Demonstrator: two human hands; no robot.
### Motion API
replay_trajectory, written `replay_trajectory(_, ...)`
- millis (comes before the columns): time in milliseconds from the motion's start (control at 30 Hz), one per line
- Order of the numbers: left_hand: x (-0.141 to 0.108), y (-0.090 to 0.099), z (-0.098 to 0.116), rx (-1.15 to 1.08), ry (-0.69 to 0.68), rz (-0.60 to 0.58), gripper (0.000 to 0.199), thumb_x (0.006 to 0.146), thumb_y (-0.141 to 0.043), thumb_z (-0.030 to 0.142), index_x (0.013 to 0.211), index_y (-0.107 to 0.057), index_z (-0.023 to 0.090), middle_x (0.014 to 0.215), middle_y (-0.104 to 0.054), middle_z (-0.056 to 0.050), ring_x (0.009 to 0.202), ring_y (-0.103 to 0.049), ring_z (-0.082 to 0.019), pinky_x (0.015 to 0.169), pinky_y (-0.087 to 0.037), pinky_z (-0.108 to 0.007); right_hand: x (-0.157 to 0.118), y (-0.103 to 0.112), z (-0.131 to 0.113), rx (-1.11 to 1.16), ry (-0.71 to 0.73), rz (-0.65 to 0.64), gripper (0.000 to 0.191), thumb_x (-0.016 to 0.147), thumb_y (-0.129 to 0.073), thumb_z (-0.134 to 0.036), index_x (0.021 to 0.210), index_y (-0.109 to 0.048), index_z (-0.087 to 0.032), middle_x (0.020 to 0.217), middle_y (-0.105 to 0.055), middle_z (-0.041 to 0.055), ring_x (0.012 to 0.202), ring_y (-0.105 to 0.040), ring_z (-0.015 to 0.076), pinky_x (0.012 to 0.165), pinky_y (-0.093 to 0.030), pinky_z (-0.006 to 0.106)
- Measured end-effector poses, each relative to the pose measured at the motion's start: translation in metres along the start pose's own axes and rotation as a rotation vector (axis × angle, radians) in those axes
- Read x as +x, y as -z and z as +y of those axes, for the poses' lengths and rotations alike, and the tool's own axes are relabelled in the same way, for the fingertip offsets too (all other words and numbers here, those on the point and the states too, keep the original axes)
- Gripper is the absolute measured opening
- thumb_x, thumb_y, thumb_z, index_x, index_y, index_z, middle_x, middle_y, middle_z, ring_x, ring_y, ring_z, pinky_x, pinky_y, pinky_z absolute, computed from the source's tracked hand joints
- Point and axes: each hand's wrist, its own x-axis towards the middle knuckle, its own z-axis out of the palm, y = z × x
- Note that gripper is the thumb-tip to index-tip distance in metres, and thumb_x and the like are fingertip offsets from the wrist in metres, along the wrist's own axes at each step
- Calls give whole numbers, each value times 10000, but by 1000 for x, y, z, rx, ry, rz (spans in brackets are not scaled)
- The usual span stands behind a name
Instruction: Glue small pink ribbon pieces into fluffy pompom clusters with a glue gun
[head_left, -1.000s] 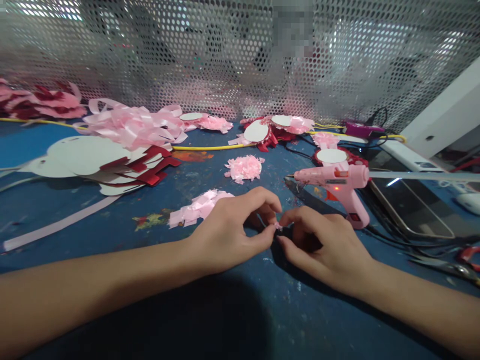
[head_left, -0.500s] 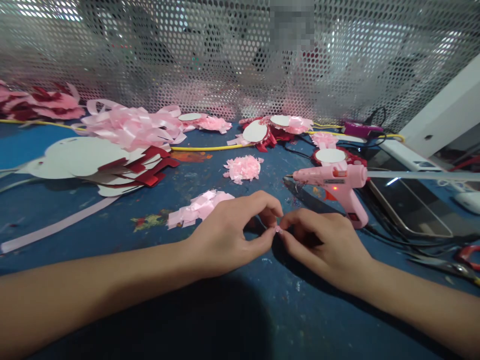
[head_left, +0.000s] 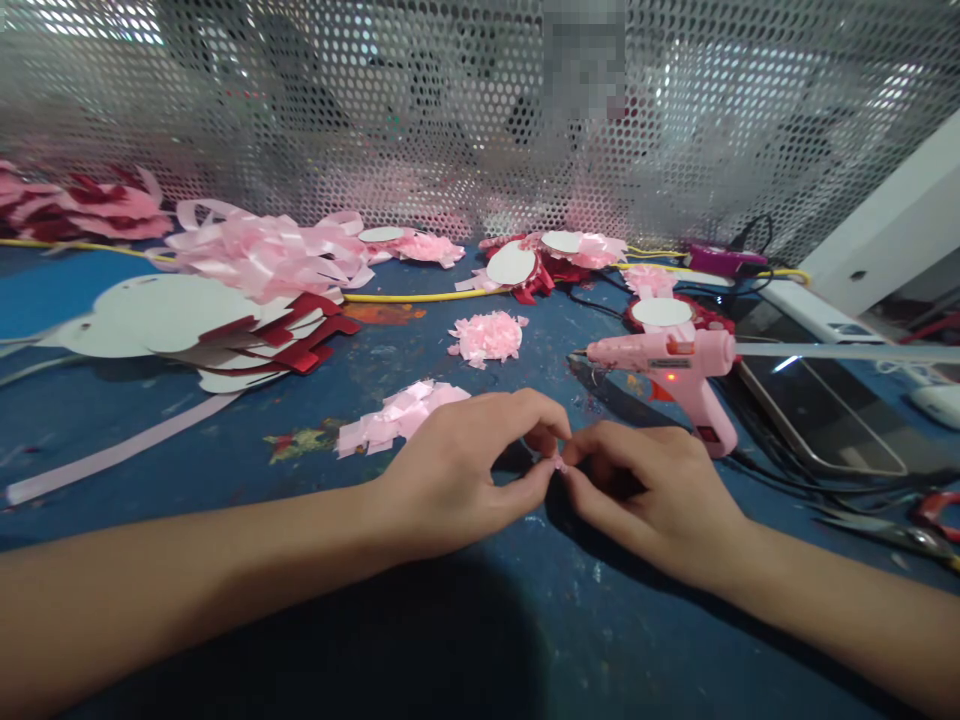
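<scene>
Between my fingertips is a small piece of pink ribbon, mostly hidden. My left hand pinches it from the left, thumb and forefinger closed on it. From the other side my right hand pinches the same piece, and the two hands almost touch. Just behind my left hand lies a pile of cut pink ribbon pieces. A round pink ribbon flower sits farther back on the blue table. Beyond my right hand a pink glue gun stands with its red light lit.
At the left are stacked white and red card cut-outs and a heap of pink ribbon loops. White discs with red and pink petals line the perforated metal screen. A phone, scissors and cables lie at the right.
Both hands stay nearly in place, with only a slight shift of the fingertips around the small ribbon piece. Nothing else has visibly moved.
</scene>
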Motion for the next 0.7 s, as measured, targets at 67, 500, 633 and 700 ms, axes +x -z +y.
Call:
replay_trajectory(67,0,0,0,-3,-4,0,177,779,-585,72,920,-565,175,828,-641,52,748,-598,-54,682,-442,-156,0,0,0,-4,-14,8,103,836,-563,-244,783,-614,-171,471,-519,-69,395,-447,66,445,-302,197)
replay_trajectory(500,2,1,0,-11,-3,-18,176,785,-582,70,920,-559,181,821,-632,55,725,-586,-54,664,-438,-158,0,0,-3,32,-67,19,62,805,-593,-240,810,-608,-180,475,-535,-81,383,-448,53,423,-310,178)
replay_trajectory(633,2,1,0,6,2,-16,175,776,-580,73,914,-557,179,805,-628,56,716,-584,-59,654,-439,-166,0,0,-3,33,-55,13,70,813,-580,-241,813,-611,-178,459,-519,-80,370,-432,57,413,-305,181)
replay_trajectory(700,2,1,0,7,3,-14,175,773,-581,75,911,-555,179,801,-627,58,716,-585,-58,653,-439,-166,0,1,-3,32,-48,11,70,815,-577,-234,806,-616,-177,459,-517,-79,373,-434,57,417,-308,183)
